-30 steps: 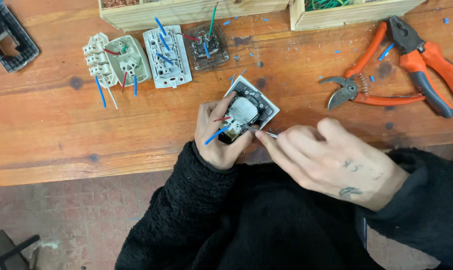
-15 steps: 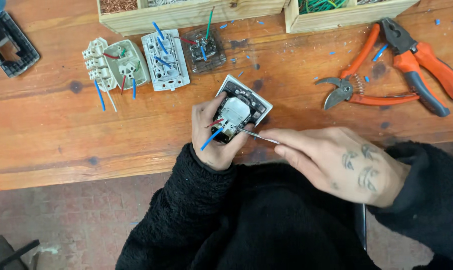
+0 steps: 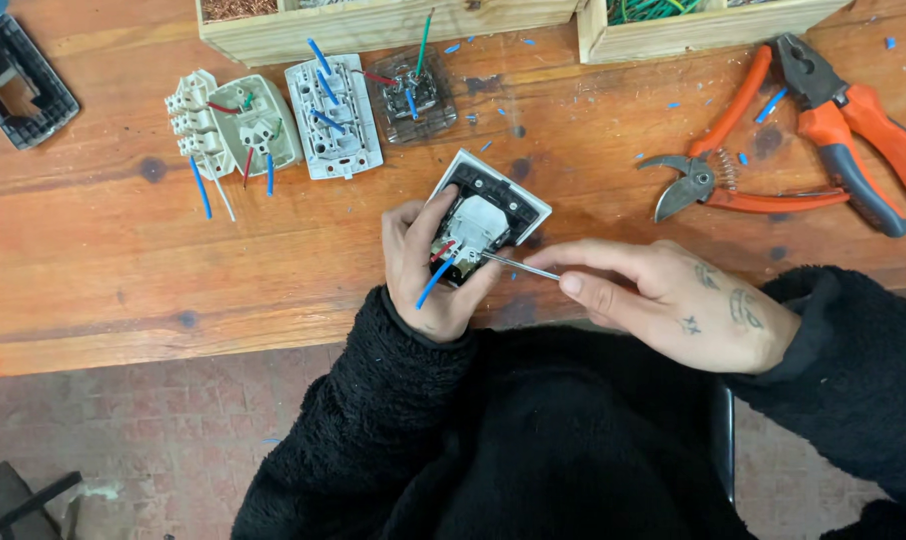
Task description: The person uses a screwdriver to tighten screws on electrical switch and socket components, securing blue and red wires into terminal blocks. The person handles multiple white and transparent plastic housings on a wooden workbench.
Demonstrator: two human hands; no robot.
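My left hand (image 3: 425,268) grips a square wall socket module (image 3: 491,211), white-framed with a dark back, tilted at the near edge of the wooden bench. A short blue wire (image 3: 435,284) and a red one stick out of it beside my thumb. My right hand (image 3: 673,300) holds a thin metal screwdriver shaft (image 3: 521,266), its tip set into the module's back. Both sleeves are black fleece.
Several other socket and switch parts (image 3: 273,125) with blue and red wire stubs lie at the back left. Orange pruning shears (image 3: 733,170) and orange-handled pliers (image 3: 853,130) lie at the right. Two wooden boxes (image 3: 373,25) line the far edge. A black frame (image 3: 18,85) sits far left.
My right hand has opened out flatter and slid slightly right, the screwdriver tip staying in the module. The left hand keeps the module in much the same place.
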